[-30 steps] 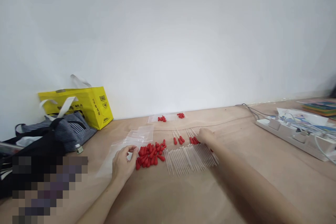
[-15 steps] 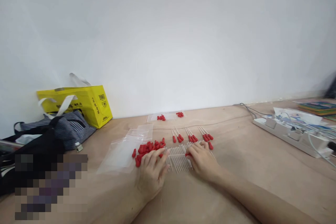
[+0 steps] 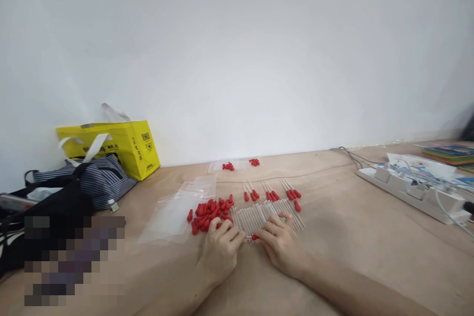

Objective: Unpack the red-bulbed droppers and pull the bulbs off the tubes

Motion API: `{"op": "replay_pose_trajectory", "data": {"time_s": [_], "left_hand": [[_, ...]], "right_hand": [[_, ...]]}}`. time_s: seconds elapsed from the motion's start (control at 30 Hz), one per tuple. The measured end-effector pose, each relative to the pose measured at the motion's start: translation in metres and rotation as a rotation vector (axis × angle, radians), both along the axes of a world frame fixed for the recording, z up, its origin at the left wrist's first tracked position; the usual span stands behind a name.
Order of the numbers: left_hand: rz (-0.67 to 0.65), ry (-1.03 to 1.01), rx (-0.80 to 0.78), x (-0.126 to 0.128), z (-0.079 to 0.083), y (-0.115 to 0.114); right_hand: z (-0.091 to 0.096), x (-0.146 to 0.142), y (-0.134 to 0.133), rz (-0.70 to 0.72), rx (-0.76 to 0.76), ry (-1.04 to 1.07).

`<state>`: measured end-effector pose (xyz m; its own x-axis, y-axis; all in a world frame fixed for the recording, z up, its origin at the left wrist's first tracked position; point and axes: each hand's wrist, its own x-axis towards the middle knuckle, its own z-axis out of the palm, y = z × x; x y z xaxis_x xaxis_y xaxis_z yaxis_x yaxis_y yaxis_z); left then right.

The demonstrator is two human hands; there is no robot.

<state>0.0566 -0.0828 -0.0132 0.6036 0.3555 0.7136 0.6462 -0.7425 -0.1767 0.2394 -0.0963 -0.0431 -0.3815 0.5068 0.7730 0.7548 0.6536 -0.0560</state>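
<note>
My left hand and my right hand meet at the near edge of a row of clear glass tubes. Between their pinched fingertips they hold one clear tube with a red rubber cap on its end. A pile of loose red caps lies just beyond my left hand. Finished tubes with red caps lie in small groups behind the row.
Clear plastic bags lie left of the caps, and a small bag with red caps sits near the wall. A yellow bag and striped bag stand at left. A white power strip with cables lies at right.
My right hand came back from the capped tubes at the back to the near edge of the tube row. My left hand moved from the plastic bag to meet it, and both pinched one tube.
</note>
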Motion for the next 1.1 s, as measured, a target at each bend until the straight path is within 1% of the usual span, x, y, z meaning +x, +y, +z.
{"op": "replay_pose_trajectory", "data": {"time_s": [0.23, 0.37, 0.47, 0.53, 0.6, 0.67, 0.73, 0.8, 0.87, 0.93, 1.03, 1.1], "left_hand": [[-0.016, -0.028, -0.040, 0.001, -0.002, 0.000], [-0.001, -0.069, -0.050, -0.006, -0.002, 0.003], [0.050, -0.117, -0.084, -0.016, 0.000, 0.004], [0.059, -0.143, -0.144, -0.019, 0.002, 0.005], [0.046, -0.195, -0.232, -0.017, 0.006, 0.007], [0.061, -0.269, -0.381, -0.012, 0.013, 0.012], [0.134, -0.333, -0.637, -0.003, 0.024, 0.019], [0.237, -0.353, -0.918, 0.007, 0.035, 0.028], [0.284, -0.334, -1.057, 0.018, 0.043, 0.039], [0.304, -0.304, -1.134, 0.028, 0.046, 0.049], [0.353, -0.271, -1.225, 0.039, 0.046, 0.059], [0.405, -0.261, -1.248, 0.044, 0.043, 0.063]], "right_hand": [[0.002, -0.001, -0.002, -0.014, 0.023, 0.008], [0.006, 0.004, -0.003, -0.029, 0.019, 0.039], [0.012, 0.018, 0.002, -0.120, -0.043, 0.130], [0.018, 0.031, 0.010, -0.219, -0.099, 0.219], [0.025, 0.048, 0.020, -0.356, -0.175, 0.307], [0.030, 0.067, 0.029, -0.531, -0.314, 0.365], [0.034, 0.084, 0.036, -0.692, -0.517, 0.367], [0.035, 0.096, 0.039, -0.773, -0.698, 0.334], [0.035, 0.101, 0.040, -0.794, -0.800, 0.306], [0.034, 0.101, 0.041, -0.788, -0.834, 0.303], [0.033, 0.098, 0.043, -0.770, -0.854, 0.314], [0.032, 0.098, 0.045, -0.779, -0.854, 0.315]]}}
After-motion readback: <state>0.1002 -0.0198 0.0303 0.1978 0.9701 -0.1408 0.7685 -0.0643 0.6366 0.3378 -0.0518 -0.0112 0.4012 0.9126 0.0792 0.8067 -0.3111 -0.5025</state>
